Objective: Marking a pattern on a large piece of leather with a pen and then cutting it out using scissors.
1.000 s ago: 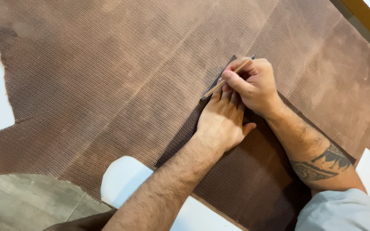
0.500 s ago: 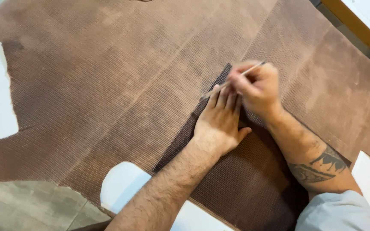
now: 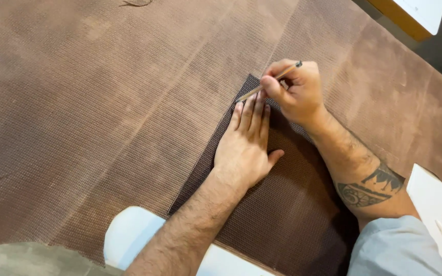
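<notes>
A wide brown hide (image 3: pixel 103 102) covers the counter, running from 9 o'clock across to 3; your left hand (image 3: pixel 244 148) lies flat, grip fully open, fingers pressing a darker panel (image 3: pixel 287 204) near centre; just at 1 o'clock of it, your right hand (image 3: pixel 297 92) has its grip closed on a pencil (image 3: pixel 267 86), tip touching the panel's left edge.

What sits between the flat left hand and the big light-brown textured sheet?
A darker brown panel lies under the left hand, on top of the light-brown sheet; the head view shows it.
</notes>
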